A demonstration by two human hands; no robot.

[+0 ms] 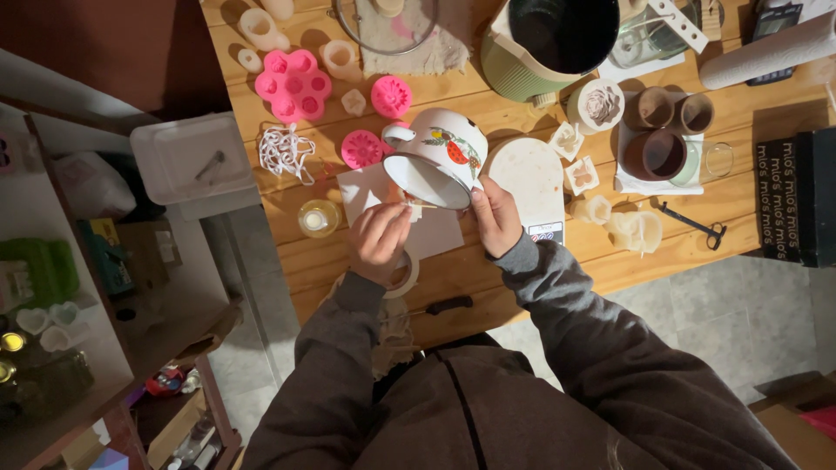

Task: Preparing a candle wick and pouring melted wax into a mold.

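Head view: right hand (496,218) grips a tilted white mug (438,157) with fruit decal; left hand (379,239) pinches a thin stick (416,207) at its rim, tape roll (402,277) beneath, black lettered box (797,196) at right.

White floral mug (440,157), tilted, held above table

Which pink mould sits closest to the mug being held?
The small round pink mould, just left of the mug; the other round one and the flower-shaped one lie farther away.
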